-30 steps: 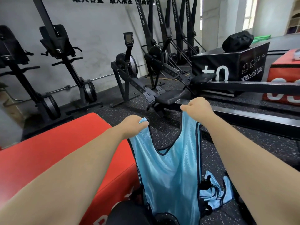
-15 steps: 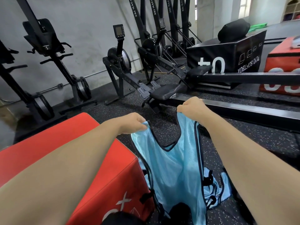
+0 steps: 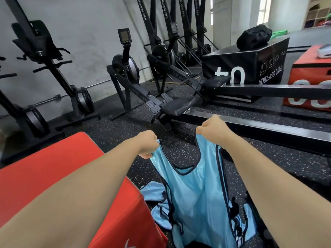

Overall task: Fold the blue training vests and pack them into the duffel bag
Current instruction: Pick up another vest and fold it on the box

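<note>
A light blue training vest [image 3: 195, 196] with dark trim hangs in front of me, held up by its two shoulder straps. My left hand [image 3: 147, 144] grips the left strap and my right hand [image 3: 212, 129] grips the right one, both arms stretched forward. Below it, more blue vests [image 3: 157, 213] lie crumpled on the speckled black floor. A black duffel bag [image 3: 254, 37] sits far off on top of a black soft box [image 3: 250, 68] at the upper right.
A red soft box [image 3: 53, 176] stands close at my left, its corner beside the hanging vest. Rowing machines [image 3: 179, 106] with long black rails cross the floor ahead. Another red box [image 3: 311, 81] is at the far right; ski machines line the wall.
Both hands still hold the vest by its straps. The hands have spread slightly apart and the view has shifted, showing more of the floor and the crumpled vests.
</note>
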